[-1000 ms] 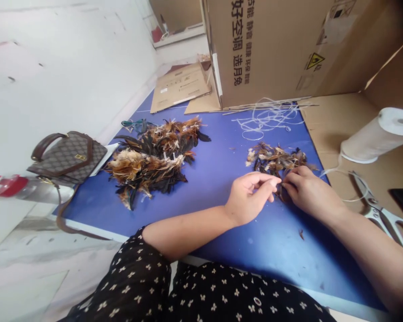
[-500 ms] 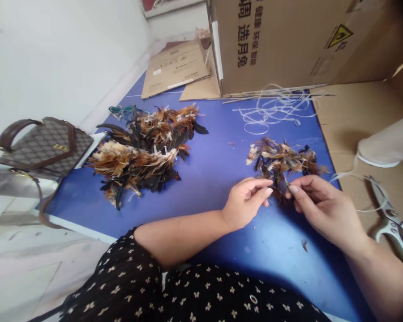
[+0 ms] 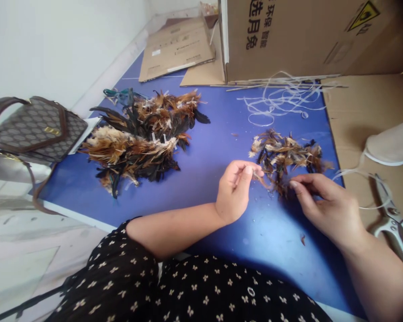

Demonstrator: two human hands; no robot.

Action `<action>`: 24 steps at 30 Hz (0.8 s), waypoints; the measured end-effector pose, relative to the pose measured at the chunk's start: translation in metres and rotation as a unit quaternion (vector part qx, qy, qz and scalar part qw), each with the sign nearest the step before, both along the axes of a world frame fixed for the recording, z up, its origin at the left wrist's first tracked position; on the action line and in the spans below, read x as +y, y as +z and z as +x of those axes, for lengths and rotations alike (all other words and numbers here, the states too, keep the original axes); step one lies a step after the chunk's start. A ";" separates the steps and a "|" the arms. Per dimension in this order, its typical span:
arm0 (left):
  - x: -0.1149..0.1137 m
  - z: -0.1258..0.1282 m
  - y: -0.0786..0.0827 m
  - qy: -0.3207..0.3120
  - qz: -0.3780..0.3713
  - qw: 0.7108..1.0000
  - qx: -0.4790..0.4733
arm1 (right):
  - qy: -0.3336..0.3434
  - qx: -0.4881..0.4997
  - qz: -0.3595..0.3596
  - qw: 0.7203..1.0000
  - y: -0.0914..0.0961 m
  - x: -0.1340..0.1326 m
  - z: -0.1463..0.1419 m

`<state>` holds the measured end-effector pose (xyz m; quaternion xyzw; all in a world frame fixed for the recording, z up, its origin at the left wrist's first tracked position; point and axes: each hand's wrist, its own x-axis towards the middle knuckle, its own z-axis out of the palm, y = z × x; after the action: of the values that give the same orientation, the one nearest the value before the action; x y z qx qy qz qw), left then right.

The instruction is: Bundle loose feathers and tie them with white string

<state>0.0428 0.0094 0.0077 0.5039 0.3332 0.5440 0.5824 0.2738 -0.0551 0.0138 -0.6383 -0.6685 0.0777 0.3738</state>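
Note:
My left hand [image 3: 235, 190] is closed, thumb against forefinger, pinching a small brown feather [image 3: 262, 181] that points to the right. Just beyond it lies a loose heap of brown, black and cream feathers [image 3: 289, 151] on the blue tabletop [image 3: 201, 192]. On the heap's near right side is my right hand [image 3: 329, 208], its thumb and forefinger drawn together at the edge of some dark feathers. What those fingertips hold, if anything, is too small to make out. A stray brown feather [image 3: 302, 240] rests on the table below the right hand.
Feather bunches with white ties [image 3: 137, 152] lie at left, beside a patterned handbag [image 3: 50, 129]. Tangled white string [image 3: 278, 105] is at the back, before a large cardboard box [image 3: 289, 44]. Shears [image 3: 392, 214] and a pale cylinder [image 3: 389, 143] sit on cardboard at right.
My left hand has drawn left, away from the right hand, and a feather now shows in its pinch. The right hand stays by the heap. The view has shifted slightly.

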 end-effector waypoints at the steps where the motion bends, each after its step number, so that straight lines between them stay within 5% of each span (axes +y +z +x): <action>1: -0.001 -0.001 0.004 0.009 0.006 1.000 -0.001 | -0.012 -0.029 0.029 0.999 -0.002 0.002 0.003; 7: -0.015 -0.012 0.029 -0.051 0.025 0.998 0.033 | 0.008 -0.200 0.022 0.980 -0.011 0.008 0.013; 14: -0.019 -0.016 0.010 -0.094 -0.006 0.994 0.056 | 0.047 -0.234 -0.026 0.971 -0.020 0.012 0.011; 19: -0.012 -0.014 -0.002 -0.060 0.085 0.990 0.096 | 0.031 -0.096 0.043 0.994 -0.011 0.015 0.003; 21: -0.010 -0.012 -0.007 -0.072 0.050 0.995 0.056 | 0.014 -0.004 0.061 0.998 -0.005 0.013 -0.002; 24: -0.010 -0.009 -0.012 -0.119 -0.031 0.992 0.018 | -0.024 0.193 -0.006 0.981 0.003 0.008 -0.012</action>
<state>0.0333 -0.0010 -0.0040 0.5315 0.2979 0.4507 0.6524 0.2622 -0.0474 0.0171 -0.6293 -0.5678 0.1948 0.4936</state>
